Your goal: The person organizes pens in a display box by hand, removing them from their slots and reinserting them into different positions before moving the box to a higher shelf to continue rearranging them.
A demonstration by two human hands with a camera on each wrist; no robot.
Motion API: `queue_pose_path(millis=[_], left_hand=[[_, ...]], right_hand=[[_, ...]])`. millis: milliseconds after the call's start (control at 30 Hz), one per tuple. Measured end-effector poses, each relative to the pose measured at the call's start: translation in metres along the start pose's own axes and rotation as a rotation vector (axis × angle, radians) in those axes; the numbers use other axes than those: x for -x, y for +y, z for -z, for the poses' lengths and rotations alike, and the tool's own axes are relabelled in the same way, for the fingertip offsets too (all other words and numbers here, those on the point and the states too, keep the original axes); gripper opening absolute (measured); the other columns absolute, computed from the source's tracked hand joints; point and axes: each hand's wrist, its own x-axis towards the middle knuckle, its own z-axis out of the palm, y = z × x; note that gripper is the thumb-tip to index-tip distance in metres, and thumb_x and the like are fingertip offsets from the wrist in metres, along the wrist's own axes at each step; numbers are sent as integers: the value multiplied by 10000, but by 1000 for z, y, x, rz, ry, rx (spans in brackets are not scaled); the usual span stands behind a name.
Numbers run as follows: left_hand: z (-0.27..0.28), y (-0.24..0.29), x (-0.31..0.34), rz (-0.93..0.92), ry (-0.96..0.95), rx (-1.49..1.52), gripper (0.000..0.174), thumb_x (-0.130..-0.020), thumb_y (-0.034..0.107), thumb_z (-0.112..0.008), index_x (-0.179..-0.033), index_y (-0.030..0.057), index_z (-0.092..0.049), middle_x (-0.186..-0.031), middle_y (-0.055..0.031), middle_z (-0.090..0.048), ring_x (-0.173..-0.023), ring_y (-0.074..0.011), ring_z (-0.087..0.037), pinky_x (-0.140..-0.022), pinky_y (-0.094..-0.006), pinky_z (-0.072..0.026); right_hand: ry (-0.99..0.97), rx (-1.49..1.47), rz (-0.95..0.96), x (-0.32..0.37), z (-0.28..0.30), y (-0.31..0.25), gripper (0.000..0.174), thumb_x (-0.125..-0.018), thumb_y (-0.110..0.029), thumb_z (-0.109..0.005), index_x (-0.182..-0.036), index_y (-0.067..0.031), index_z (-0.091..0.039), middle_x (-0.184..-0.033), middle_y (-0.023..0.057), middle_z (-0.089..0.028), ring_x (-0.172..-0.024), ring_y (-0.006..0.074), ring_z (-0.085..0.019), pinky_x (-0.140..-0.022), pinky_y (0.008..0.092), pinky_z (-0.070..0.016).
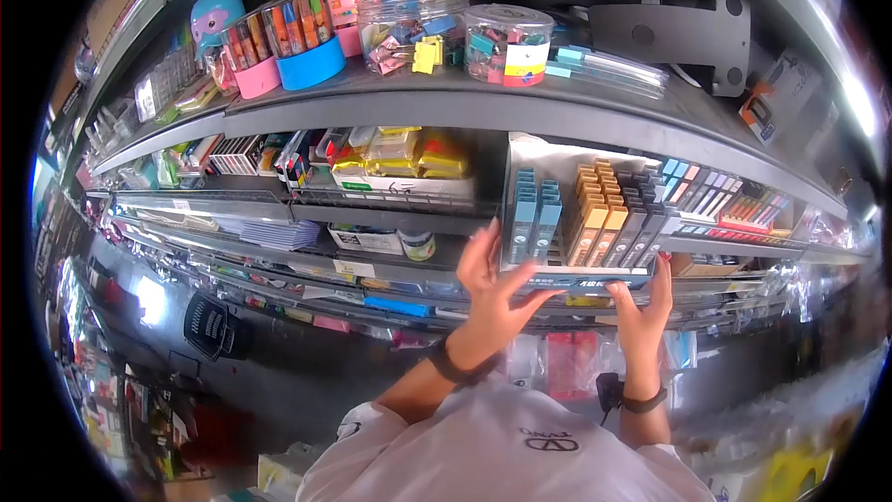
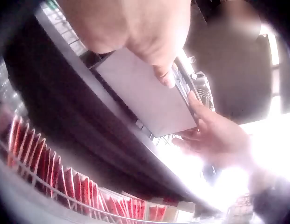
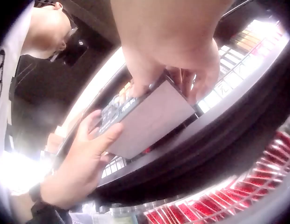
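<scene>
The right hand [image 1: 646,302] curls its fingers over the front edge of a grey cardboard display tray [image 3: 154,116] filled with blue, orange and black pens. The left hand [image 1: 488,279] pinches the same edge, thumb underneath. The tray sits on the dark metal shelf [image 3: 219,137], beside yellow boxes [image 1: 409,153]. Clear plastic jars [image 1: 506,42] stand above it, and red packets [image 2: 65,182] hang below.

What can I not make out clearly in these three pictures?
Head view: the print on the display box front is too small.
Left wrist view: glare washes out the right hand; red packets are blurred.
Right wrist view: the left hand hides part of the display box.
</scene>
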Motion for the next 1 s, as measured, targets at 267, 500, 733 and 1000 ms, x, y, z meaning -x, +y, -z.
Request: queue_pose_path(millis=[267,500,733,1000], left_hand=[[9,11,-9,561,-114,482,1339,-683,121,-1000,-1639,20,-68,-1657,-199,-205,-1531,-315,-313,-1266,-476,-299],[20,1,-6,770,-171,638,1282,-682,92,-993,-1617,23,-120,-1602,-175,-269,-1525,-277,-310,-1248,-444,-348],[22,21,-5,1317,-210,1106,835,-936,119,-807,-1577,2,-284,-1489,-168,-499,-1317,-291,-600,-1157,-443,-495],[3,7,4,1367,-407,1503,560,-1016,188,-718,-1496,1,-498,-1472,-185,-576,-1319,-327,-611,-1190,-476,-486]], right_hand=[[7,-12,-15,2,-3,2,745,-789,-185,-904,-1365,118,-540,-1209,186,-622,-1110,293,-628,-1001,371,-490],[12,-19,-26,5,-9,-1,734,-815,-146,-868,-1406,111,-516,-1273,176,-584,-1152,285,-604,-1039,377,-463],[37,-111,-26,8,-14,3,706,-828,-91,-833,-1430,86,-508,-1283,174,-578,-1187,291,-586,-1045,377,-456],[-78,-71,-47,9,-10,-1,724,-835,-106,-839,-1444,86,-497,-1302,183,-565,-1181,301,-581,-1043,389,-458]])
